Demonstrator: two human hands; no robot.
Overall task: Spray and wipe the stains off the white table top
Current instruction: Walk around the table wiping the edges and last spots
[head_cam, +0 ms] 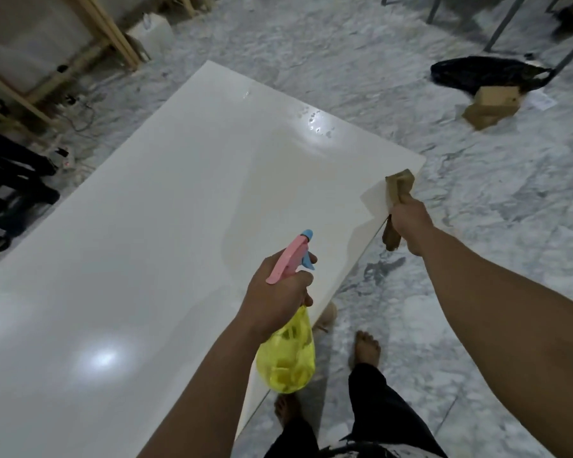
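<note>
The white table top runs from the lower left to the upper right. My left hand grips a spray bottle with a yellow body and a pink and blue head, its nozzle aimed over the table. Droplets or small stains sit near the far right edge. My right hand is closed on a tan cloth at the table's right edge, near the corner. Part of the cloth hangs below the hand.
The marble floor surrounds the table. A black bag and cardboard box lie at the upper right. A wooden frame and cables stand at the upper left, dark objects at the left. My bare feet are below the table's edge.
</note>
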